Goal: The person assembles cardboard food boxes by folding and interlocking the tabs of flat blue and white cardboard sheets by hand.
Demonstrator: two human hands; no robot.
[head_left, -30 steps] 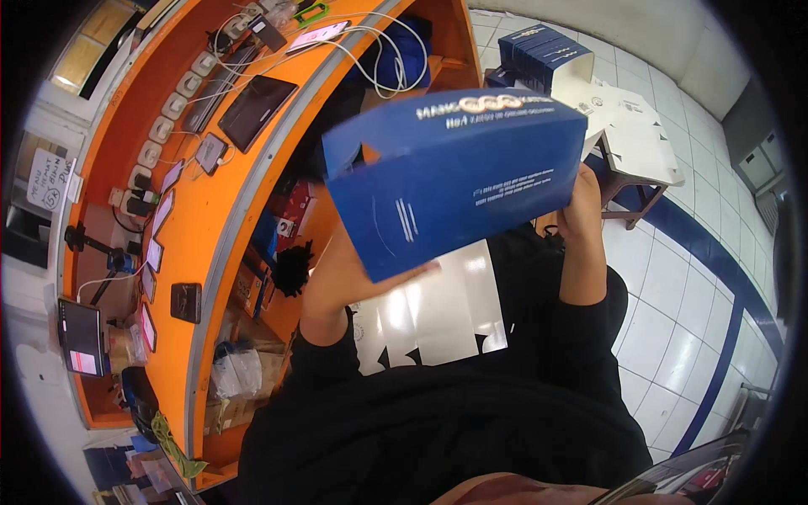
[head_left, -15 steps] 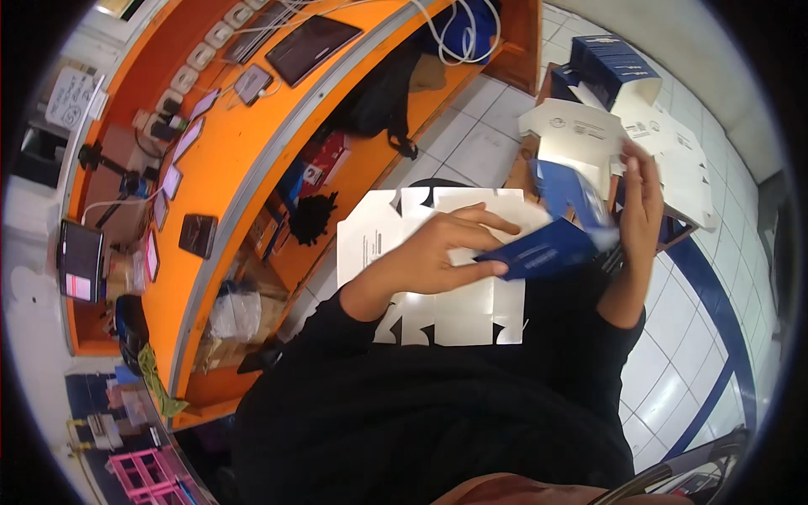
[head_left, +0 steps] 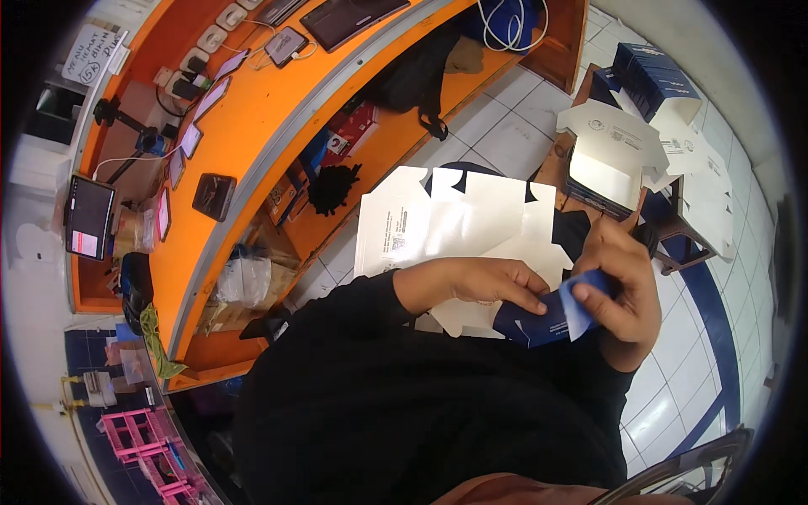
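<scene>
A dark-blue cardboard carton with a white inner side is low in front of my body, partly folded. My left hand grips its upper edge, fingertips on the blue panel. At its right end my right hand pinches a bent flap between thumb and fingers; the flap's outer side is blue. Beneath and beyond my left hand lies a flat white carton blank with notched edges and small print. My hands cover part of the carton.
To the right, an open white-lined box rests on a low stool. Behind it stand blue cartons, with more white blanks alongside. An orange counter on the left carries phones, a tablet and chargers.
The blue carton has come down and nearer my body. My right hand moved down from the open box's lid and now pinches the flap. The view has shifted slightly.
</scene>
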